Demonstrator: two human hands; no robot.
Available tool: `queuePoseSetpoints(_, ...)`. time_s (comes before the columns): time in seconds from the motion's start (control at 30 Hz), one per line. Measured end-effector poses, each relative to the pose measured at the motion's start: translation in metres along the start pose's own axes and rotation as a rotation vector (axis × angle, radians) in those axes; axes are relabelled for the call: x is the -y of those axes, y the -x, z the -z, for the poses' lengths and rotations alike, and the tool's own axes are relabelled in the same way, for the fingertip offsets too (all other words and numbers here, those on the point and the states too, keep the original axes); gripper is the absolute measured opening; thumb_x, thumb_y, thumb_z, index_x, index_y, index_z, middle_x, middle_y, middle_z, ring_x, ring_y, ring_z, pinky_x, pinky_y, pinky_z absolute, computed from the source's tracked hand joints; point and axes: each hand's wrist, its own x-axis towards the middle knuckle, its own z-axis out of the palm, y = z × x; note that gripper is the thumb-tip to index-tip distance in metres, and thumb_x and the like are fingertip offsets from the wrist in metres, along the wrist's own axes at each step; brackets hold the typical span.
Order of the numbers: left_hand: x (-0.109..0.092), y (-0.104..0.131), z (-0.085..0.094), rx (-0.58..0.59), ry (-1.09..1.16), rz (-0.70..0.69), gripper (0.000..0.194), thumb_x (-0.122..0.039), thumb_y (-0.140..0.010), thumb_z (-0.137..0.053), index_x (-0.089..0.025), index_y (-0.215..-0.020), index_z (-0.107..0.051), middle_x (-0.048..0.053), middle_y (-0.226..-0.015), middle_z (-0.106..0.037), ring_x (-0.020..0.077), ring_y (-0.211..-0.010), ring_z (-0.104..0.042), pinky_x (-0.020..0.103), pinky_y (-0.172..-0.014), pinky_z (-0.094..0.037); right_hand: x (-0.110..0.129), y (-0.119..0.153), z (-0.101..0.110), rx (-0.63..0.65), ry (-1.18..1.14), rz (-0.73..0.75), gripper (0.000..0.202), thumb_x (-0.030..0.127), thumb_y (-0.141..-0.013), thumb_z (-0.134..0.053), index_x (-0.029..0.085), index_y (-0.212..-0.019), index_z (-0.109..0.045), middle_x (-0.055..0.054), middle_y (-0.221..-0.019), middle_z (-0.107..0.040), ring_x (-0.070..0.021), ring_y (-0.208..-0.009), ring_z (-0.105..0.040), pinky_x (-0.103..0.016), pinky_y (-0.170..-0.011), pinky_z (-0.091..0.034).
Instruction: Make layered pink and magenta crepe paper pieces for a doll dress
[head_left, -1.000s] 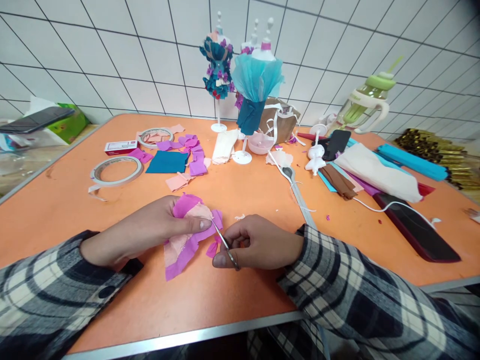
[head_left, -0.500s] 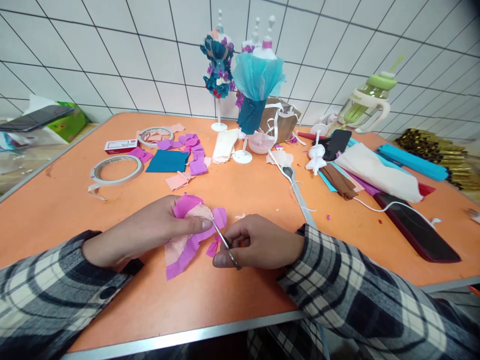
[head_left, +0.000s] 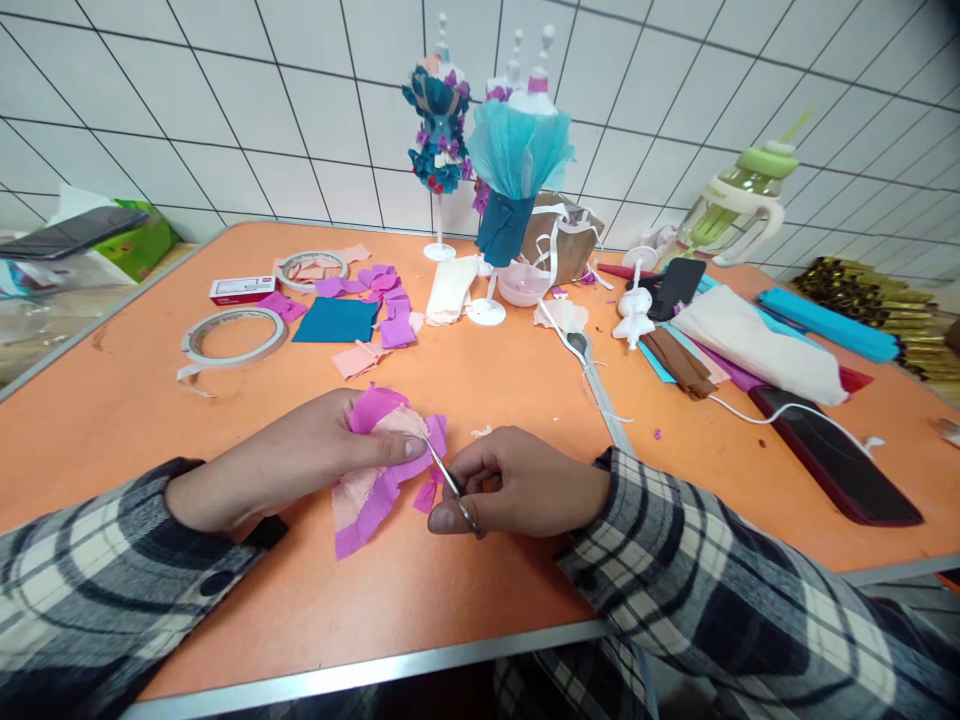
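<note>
My left hand (head_left: 360,440) pinches a piece of crepe paper (head_left: 371,515), purple with a pale peach layer on it, just above the table near its front. In my right hand (head_left: 499,485) is a small pair of metal scissors (head_left: 442,468), its fingers curled round the handles. The blades point up and left, with their tips at the paper beside my left thumb. A small magenta scrap (head_left: 425,496) lies below the blades. Part of the handles is hidden by my right fingers.
Behind lie tape rolls (head_left: 234,337), a blue paper square (head_left: 335,320), purple scraps (head_left: 396,325) and a pink bowl (head_left: 523,285). Paper-dressed mini mannequins (head_left: 517,150) stand by the tiled wall. At right are a phone (head_left: 832,455), folded papers (head_left: 761,340) and a green-lidded bottle (head_left: 739,205).
The purple flap right of the scissor tips has shifted slightly inward. Both hands keep nearly the same place, and the view has moved a little.
</note>
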Motion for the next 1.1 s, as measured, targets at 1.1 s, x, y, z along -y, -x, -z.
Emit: queuePoseSetpoints(1.1, -0.0031, 0.0025, -0.0002, 0.057, 0.056, -0.009, 0.039, -0.053, -0.077, -0.072, -0.017, -0.067, -0.062, -0.004, -0.059, -0.055, 0.0111, -0.055, -0.046, 0.020, -0.050, -0.035, 0.0021, 0.0007, -0.0008, -0.044, 0.048, 0.046, 0.040, 0.055, -0.075, -0.080, 0.017, -0.073, -0.066, 0.007, -0.059, -0.048, -0.0075, -0.057, -0.042, -0.021, -0.051, -0.031)
